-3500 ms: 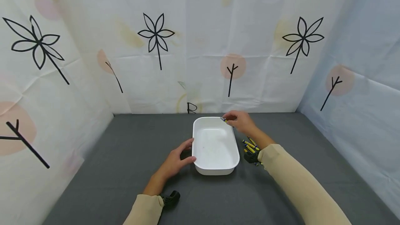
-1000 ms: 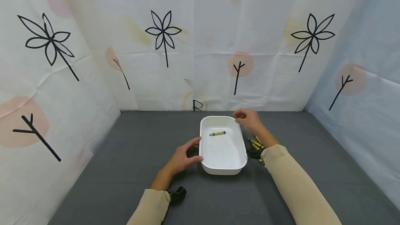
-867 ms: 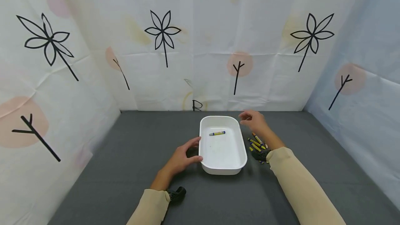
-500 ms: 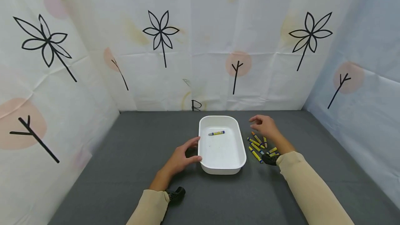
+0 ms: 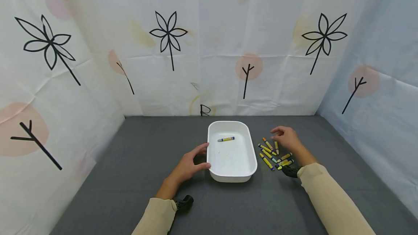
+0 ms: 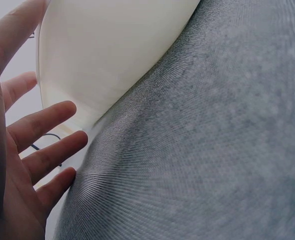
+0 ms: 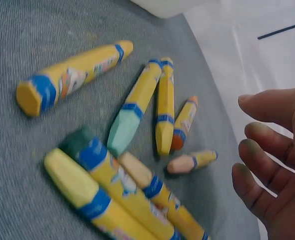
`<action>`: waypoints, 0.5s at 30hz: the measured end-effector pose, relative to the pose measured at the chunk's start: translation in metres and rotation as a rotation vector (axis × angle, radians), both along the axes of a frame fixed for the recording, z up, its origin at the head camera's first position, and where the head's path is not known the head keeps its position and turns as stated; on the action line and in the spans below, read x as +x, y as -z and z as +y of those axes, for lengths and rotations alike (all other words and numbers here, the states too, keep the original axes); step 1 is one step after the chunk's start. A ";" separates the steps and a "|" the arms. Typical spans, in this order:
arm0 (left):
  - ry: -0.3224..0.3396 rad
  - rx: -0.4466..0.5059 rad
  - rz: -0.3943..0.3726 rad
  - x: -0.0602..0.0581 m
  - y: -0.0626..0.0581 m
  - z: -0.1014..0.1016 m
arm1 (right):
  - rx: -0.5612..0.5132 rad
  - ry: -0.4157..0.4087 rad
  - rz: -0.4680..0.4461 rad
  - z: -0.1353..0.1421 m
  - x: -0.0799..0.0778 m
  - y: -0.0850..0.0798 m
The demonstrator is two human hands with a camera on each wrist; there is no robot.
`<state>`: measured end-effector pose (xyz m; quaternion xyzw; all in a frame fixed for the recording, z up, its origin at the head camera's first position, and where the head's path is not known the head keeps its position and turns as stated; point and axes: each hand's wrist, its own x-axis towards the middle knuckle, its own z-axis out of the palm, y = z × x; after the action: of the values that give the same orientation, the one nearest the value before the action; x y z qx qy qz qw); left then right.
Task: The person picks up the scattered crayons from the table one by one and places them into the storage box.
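Note:
A white rectangular tub (image 5: 232, 159) stands on the grey table, one grey-tipped crayon (image 5: 226, 139) lying on its floor. My left hand (image 5: 186, 166) rests against the tub's left side, thumb and fingers spread; the left wrist view shows the fingers (image 6: 47, 120) extended along its wall. To the tub's right lies a loose group of crayons (image 5: 267, 161) in yellow and blue wrappers. Over the far end of that group is my right hand (image 5: 287, 137), its fingers loosely bent and holding nothing. Mint, dark green and pale yellow crayons (image 7: 72, 177) show up close in the right wrist view.
A grey cloth covers the table (image 5: 156, 140). White fabric walls (image 5: 209, 46) printed with black flowers and trees enclose it at the back and both sides. Dark bands sit on both wrists.
The grey-tipped crayon, pinched in my right hand earlier, now lies in the tub. My emptied right hand has moved right, over the crayon group. My left hand stays at the tub.

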<state>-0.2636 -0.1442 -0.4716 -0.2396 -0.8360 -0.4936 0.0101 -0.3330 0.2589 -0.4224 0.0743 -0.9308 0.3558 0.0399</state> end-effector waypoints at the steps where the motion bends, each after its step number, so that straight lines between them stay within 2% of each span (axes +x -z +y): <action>1: 0.003 0.005 -0.006 0.003 -0.005 0.000 | -0.004 0.010 -0.005 0.002 0.000 0.001; 3: 0.011 0.007 -0.010 0.007 -0.012 0.001 | -0.003 0.029 -0.014 0.005 0.001 0.004; 7: 0.014 0.009 -0.020 0.006 -0.012 -0.001 | 0.005 0.041 -0.032 0.011 0.002 0.010; 9: 0.005 0.009 -0.014 0.000 -0.002 -0.002 | 0.000 0.047 -0.055 0.015 0.003 0.013; 15: -0.004 0.001 -0.014 -0.001 0.001 -0.003 | -0.027 0.027 -0.133 0.028 0.006 0.021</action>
<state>-0.2648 -0.1472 -0.4730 -0.2345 -0.8362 -0.4958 0.0051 -0.3268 0.2867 -0.4434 0.0374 -0.9273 0.3720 -0.0162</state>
